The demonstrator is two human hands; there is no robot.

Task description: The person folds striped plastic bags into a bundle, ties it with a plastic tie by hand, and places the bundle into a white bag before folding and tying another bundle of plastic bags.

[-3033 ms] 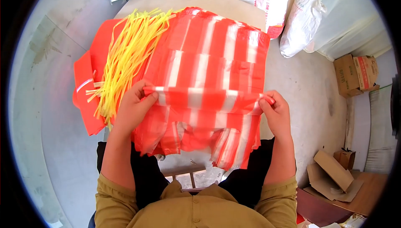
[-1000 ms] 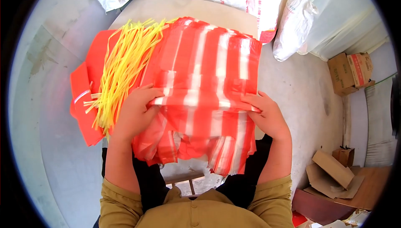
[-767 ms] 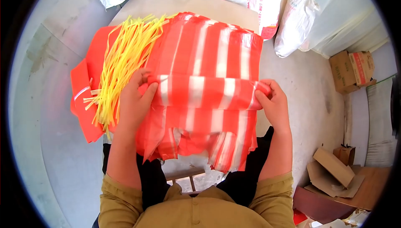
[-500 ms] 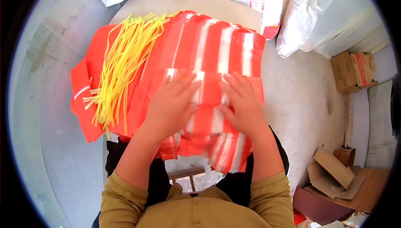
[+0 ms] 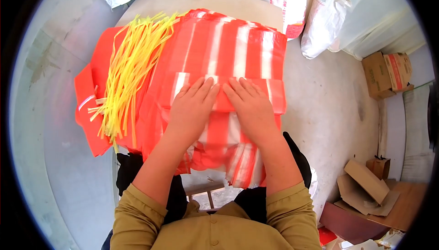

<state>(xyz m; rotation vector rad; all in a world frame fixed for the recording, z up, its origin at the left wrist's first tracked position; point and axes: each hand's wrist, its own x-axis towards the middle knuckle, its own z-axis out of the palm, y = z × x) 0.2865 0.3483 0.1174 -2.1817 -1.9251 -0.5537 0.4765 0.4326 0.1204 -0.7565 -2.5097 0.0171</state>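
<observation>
A stack of red-and-clear striped plastic bags (image 5: 227, 44) lies before me, its near part turned back into a folded band (image 5: 273, 95) across the middle. On that band my left hand (image 5: 194, 108) rests flat with fingers stretched out. Beside it my right hand (image 5: 249, 106) presses down the same way, fingers extended. Neither hand grips anything. Loose striped ends (image 5: 244, 165) hang over the near edge toward my lap. Left of the stack, a bundle of yellow plastic strips (image 5: 132, 71) lies on more red plastic (image 5: 98, 58).
White printed sacks (image 5: 290, 3) stand at the far side of the table (image 5: 201, 0). A white plastic-wrapped bundle (image 5: 324, 21) is at the back right. Cardboard boxes (image 5: 377, 76) sit on the right, with an opened carton (image 5: 366, 190) on a brown surface nearer me.
Both hands, blurred earlier, now lie still and flat on the fold. The right hand has shifted left, closer to the left hand, and the folded band looks flatter.
</observation>
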